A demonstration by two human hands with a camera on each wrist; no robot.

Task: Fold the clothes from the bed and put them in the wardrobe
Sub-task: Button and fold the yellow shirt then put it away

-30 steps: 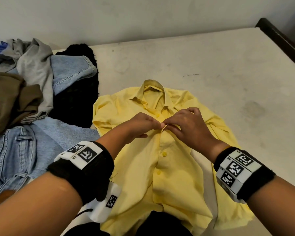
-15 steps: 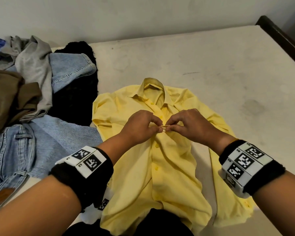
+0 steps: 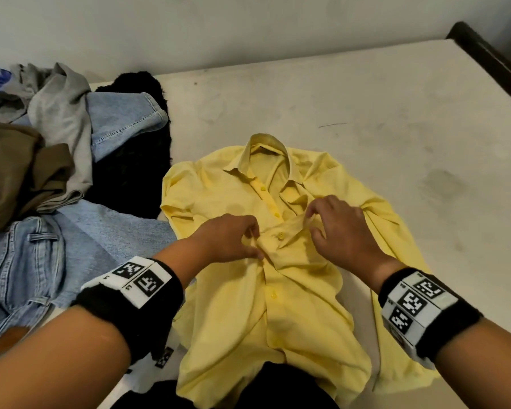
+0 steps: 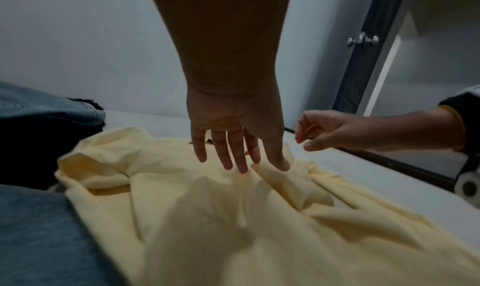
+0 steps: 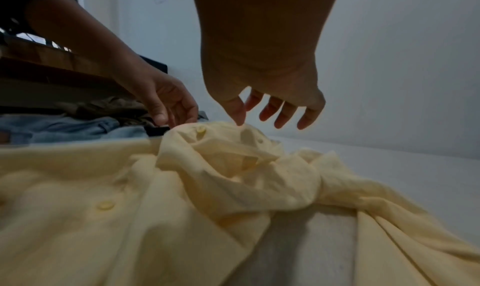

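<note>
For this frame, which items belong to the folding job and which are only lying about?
In the job:
yellow shirt, under both hands
left hand
right hand
bed
jeans, grey garment, brown garment, black garment, still unfolded

Lying about:
wristbands with markers

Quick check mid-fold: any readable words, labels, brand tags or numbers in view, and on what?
"5": small print beside the square marker on the left wristband.
Right wristband: tiny print by its markers, too small to read.
Yellow shirt, jeans: no readable label or brand.
</note>
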